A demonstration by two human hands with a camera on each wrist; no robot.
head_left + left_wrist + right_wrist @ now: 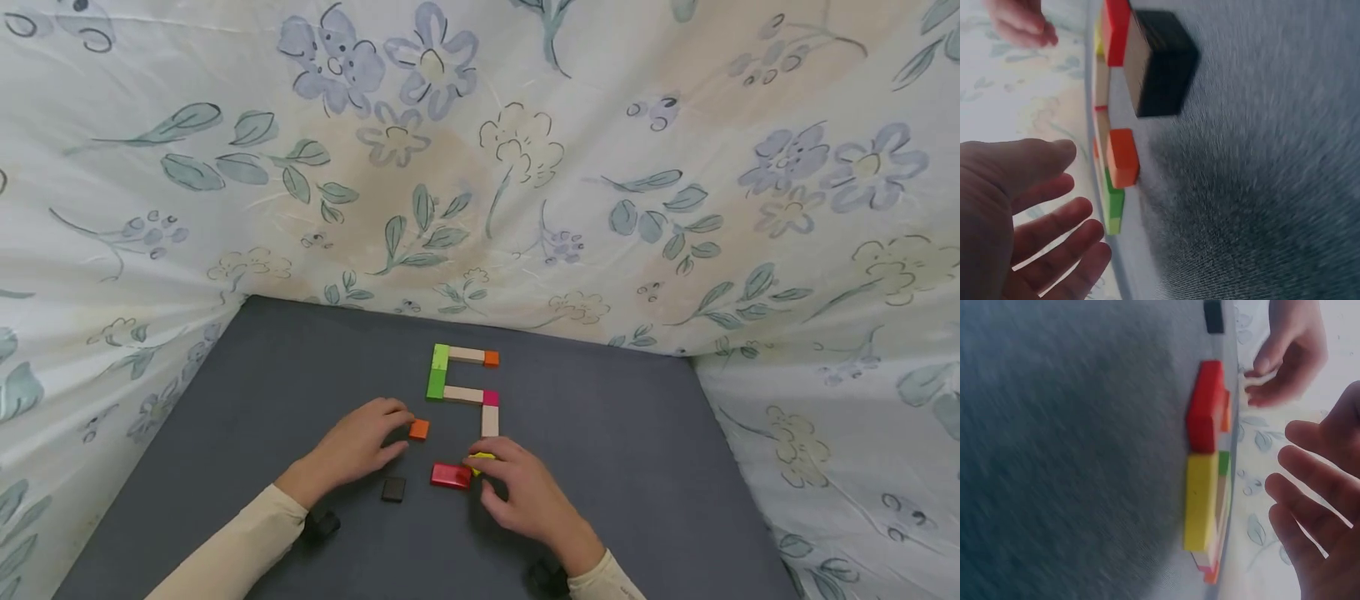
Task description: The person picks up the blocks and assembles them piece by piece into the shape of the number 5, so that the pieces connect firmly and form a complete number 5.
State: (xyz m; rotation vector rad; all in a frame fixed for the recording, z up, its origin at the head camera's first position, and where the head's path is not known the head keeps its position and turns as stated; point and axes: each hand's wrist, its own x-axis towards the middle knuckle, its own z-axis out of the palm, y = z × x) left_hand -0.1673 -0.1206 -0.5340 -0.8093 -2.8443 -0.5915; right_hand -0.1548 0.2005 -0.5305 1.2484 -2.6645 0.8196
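Just below the block figure on the grey mat, the right hand is hovering with fingers relaxed over a yellow block, beside the red block. The left hand, loosely spread, is nearing the loose orange cube. The figure's bottom stroke seems underway; closing it likely needs gentle, aligned nudging.

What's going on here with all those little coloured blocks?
A person is laying small wooden blocks in a line on a grey table. The line so far runs from a green block past plain wood and pink pieces. The right hand rests by a yellow block beside a red block. The left hand has its fingertips at a loose orange cube. A black block lies untouched nearby.
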